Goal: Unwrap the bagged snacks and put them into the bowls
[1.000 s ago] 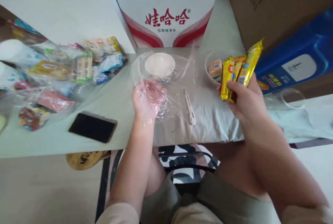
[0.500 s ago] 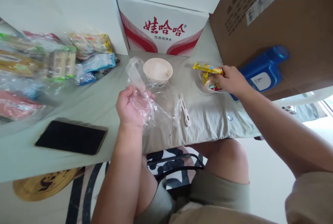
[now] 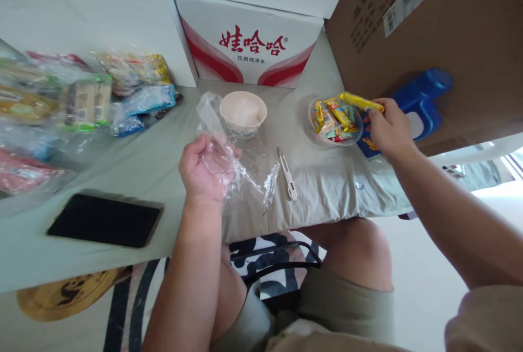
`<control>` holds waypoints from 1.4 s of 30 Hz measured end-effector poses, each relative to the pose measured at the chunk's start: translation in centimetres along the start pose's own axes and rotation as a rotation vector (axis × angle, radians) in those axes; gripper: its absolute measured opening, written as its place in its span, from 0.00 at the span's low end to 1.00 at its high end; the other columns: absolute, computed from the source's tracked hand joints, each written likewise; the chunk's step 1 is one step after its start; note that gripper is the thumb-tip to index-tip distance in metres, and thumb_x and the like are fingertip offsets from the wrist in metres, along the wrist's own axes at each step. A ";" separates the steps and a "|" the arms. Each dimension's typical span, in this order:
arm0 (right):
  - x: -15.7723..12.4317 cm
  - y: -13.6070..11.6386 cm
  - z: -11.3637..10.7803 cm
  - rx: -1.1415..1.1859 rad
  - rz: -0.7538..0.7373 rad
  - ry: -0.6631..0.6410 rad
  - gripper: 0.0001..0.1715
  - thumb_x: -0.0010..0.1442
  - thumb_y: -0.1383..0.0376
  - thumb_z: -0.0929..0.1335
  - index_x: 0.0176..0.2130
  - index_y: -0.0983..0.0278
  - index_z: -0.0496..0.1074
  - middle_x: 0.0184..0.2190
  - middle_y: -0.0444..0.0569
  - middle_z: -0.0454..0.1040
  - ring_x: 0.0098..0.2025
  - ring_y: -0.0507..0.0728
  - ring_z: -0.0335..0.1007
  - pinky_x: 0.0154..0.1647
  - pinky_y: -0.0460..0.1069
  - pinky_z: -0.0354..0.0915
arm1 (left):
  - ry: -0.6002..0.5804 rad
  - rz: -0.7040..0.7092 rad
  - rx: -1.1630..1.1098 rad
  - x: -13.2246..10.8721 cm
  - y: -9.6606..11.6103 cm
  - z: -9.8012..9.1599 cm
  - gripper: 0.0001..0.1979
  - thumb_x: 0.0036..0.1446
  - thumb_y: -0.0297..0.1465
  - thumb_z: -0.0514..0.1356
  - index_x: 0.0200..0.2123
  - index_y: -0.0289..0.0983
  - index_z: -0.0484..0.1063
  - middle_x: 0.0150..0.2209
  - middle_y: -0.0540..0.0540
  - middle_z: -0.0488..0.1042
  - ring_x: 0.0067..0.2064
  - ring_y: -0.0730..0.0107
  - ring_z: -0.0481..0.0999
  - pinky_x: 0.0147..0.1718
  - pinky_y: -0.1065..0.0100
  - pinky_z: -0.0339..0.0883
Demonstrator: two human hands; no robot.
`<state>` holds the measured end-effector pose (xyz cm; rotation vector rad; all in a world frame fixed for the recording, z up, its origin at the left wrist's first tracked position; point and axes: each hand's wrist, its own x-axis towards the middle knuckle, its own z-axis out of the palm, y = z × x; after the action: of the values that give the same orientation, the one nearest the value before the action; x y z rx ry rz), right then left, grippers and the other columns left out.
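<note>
My left hand (image 3: 204,167) is curled on a clear, crumpled plastic bag (image 3: 241,172), which spreads over the cloth toward the middle. Pinched in my right hand (image 3: 390,128) is a yellow snack packet (image 3: 359,101), raised above the right rim of a clear round bowl (image 3: 314,137). Inside that bowl lie several small wrapped snacks (image 3: 342,115), yellow ones among them. Behind the bag stands a cream bowl (image 3: 244,128) with something whitish in it. A white utility knife (image 3: 287,175) lies to the right of the bag.
Packaged snacks in plastic (image 3: 87,101) are heaped at the left. A black phone (image 3: 106,220) lies near the front edge. White cartons, one with red lettering (image 3: 253,44), stand behind. On the right are a large brown box (image 3: 449,41) and a blue bottle (image 3: 429,101).
My right hand has moved right, carrying the yellow snack packet from over the clear bowl to its right rim. The bowl's snacks show more now. My left hand stays with the bag.
</note>
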<state>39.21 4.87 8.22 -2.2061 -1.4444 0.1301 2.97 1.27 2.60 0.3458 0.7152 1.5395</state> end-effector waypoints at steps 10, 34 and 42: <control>-3.1 -0.9 -0.3 -0.265 -0.469 0.015 0.29 0.66 0.60 0.60 0.62 0.62 0.70 0.48 0.61 0.78 0.51 0.68 0.73 0.52 0.61 0.65 | 0.062 -0.047 -0.106 -0.2 -0.3 0.8 0.13 0.53 0.32 0.61 0.19 0.40 0.63 0.24 0.49 0.71 0.25 0.70 0.71 0.30 0.62 0.70; -2.0 3.5 0.1 -0.248 -0.286 0.318 0.20 0.63 0.63 0.64 0.46 0.65 0.81 0.39 0.58 0.73 0.41 0.61 0.70 0.45 0.54 0.64 | 0.111 -0.056 -0.179 -0.4 0.4 1.0 0.09 0.48 0.30 0.60 0.20 0.37 0.64 0.22 0.51 0.72 0.22 0.71 0.73 0.27 0.65 0.71; -3.6 4.1 1.1 -0.310 -0.229 0.054 0.30 0.62 0.62 0.65 0.61 0.65 0.72 0.50 0.61 0.77 0.51 0.65 0.71 0.50 0.55 0.62 | 0.182 -0.087 -0.137 -0.6 0.2 1.9 0.09 0.48 0.31 0.58 0.20 0.38 0.60 0.20 0.51 0.69 0.21 0.72 0.70 0.27 0.66 0.68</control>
<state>40.75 0.82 4.70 -2.2357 -1.7719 -0.2452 4.08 1.18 4.25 0.0723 0.7517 1.5407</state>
